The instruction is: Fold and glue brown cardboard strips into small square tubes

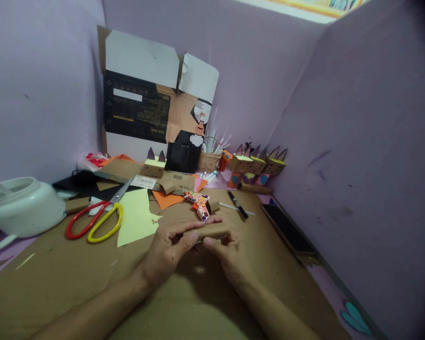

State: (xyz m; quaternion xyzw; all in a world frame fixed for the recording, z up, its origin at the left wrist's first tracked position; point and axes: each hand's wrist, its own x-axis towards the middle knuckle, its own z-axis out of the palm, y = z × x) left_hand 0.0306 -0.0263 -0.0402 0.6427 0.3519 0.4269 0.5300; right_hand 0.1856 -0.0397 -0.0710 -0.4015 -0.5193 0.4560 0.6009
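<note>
A small brown cardboard piece (214, 231) is held level between both hands above the cardboard-covered table. My left hand (172, 243) grips its left end, thumb on the near face and fingers behind. At the right end, my right hand (230, 248) closes on it with the thumb below and fingers curled. Just beyond the fingers lies a colourfully patterned hot glue gun (198, 203), its grip toward me. Yellow-green paper (134, 215) with a cut edge rests left of the hands, beside scissors (104, 212) with one red and one yellow handle.
A white pot (24, 205) stands at the left. Behind are an unfolded printed box (138, 104), a basket of sticks (208, 162) and several eared cardboard figures (257, 163). A black marker (238, 204) and a dark phone (288, 228) lie at the right.
</note>
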